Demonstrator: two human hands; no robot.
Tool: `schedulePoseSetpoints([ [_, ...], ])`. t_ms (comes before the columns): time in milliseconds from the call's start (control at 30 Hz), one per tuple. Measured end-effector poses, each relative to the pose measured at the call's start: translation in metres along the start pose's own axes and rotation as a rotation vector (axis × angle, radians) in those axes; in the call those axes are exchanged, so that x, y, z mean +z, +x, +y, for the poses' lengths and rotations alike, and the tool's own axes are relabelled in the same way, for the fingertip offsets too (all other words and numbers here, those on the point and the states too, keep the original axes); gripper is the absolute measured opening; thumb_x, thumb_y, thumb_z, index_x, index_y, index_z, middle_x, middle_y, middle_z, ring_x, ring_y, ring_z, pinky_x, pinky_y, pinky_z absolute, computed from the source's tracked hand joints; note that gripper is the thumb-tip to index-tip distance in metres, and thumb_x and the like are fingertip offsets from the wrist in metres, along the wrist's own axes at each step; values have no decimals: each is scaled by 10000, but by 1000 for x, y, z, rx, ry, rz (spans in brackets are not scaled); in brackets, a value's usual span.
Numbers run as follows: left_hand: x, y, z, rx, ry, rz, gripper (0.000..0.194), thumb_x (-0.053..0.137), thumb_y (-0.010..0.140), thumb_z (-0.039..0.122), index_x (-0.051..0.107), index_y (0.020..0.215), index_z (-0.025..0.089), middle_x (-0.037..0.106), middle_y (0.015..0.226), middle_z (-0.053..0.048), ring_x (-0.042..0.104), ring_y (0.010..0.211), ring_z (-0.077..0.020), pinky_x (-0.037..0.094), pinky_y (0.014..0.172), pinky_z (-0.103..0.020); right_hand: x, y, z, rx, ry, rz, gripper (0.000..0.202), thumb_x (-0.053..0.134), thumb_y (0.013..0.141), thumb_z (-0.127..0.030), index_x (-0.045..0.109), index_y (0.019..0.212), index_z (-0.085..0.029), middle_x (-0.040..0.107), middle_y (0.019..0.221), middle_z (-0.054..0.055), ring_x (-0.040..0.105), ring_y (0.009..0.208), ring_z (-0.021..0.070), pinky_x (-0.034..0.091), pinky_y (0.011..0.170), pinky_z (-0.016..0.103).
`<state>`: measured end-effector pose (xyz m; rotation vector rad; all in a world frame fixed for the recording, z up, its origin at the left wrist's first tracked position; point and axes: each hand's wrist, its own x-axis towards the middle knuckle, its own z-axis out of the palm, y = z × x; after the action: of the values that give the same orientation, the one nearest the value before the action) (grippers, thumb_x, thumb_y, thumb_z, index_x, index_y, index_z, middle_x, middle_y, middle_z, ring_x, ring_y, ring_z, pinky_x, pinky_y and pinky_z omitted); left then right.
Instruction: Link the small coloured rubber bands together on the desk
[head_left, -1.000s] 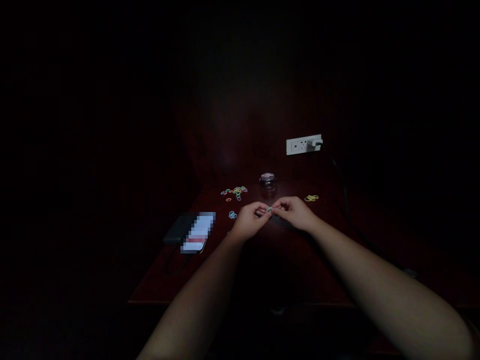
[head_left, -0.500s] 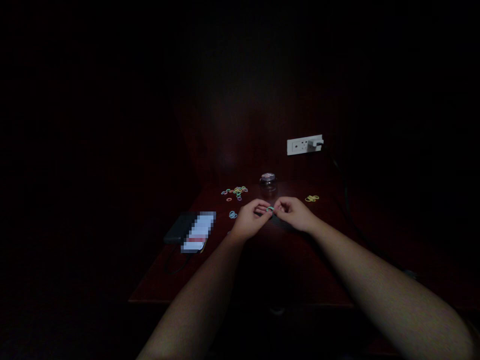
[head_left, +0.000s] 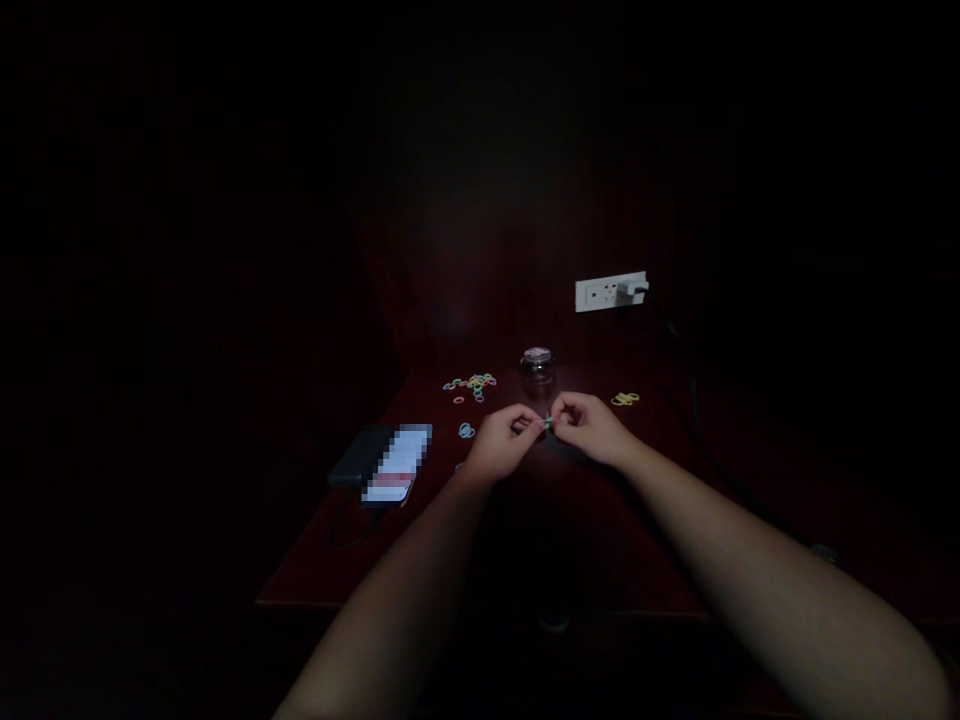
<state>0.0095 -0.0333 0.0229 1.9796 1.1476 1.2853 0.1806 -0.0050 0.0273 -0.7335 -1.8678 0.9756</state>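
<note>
The left hand and the right hand meet fingertip to fingertip above the dark red bench, both pinched narrow on one small green rubber band held between them. Behind them stands a small clear jar. A loose heap of coloured bands lies to the left, a blue band nearer the left hand, and yellow bands to the right. A phone lies at the left; its face is blurred, so no writing can be read. A white wall socket holds a plug.
</note>
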Motion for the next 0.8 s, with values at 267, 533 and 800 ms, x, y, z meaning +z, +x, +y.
schedulePoseSetpoints([
  [267, 3, 1, 1, -6, -33, 6, 187, 527, 814, 302, 596, 817, 129, 631, 765, -46, 562, 683, -111, 429, 610, -202, 0, 0, 0, 38, 41, 45, 90, 576, 609, -176, 496, 647, -156, 459, 515, -55, 346, 445, 51, 252, 438, 189],
  [533, 5, 2, 0, -10, -77, 17, 121, 576, 757, 205, 608, 831, 115, 614, 715, -38, 544, 641, -93, 422, 587, -190, 2, 1, -3, 39, 26, 36, 79, 561, 639, -198, 495, 650, -156, 427, 487, -68, 348, 433, 49, 245, 425, 184],
  [800, 6, 3, -5, -73, -195, 7, 195, 609, 755, 266, 631, 849, 96, 677, 765, -92, 621, 685, -129, 482, 644, -229, 3, 0, -5, 75, 78, 16, 194, 618, 682, -314, 513, 707, -153, 534, 524, -27, 437, 435, 71, 310, 426, 191],
])
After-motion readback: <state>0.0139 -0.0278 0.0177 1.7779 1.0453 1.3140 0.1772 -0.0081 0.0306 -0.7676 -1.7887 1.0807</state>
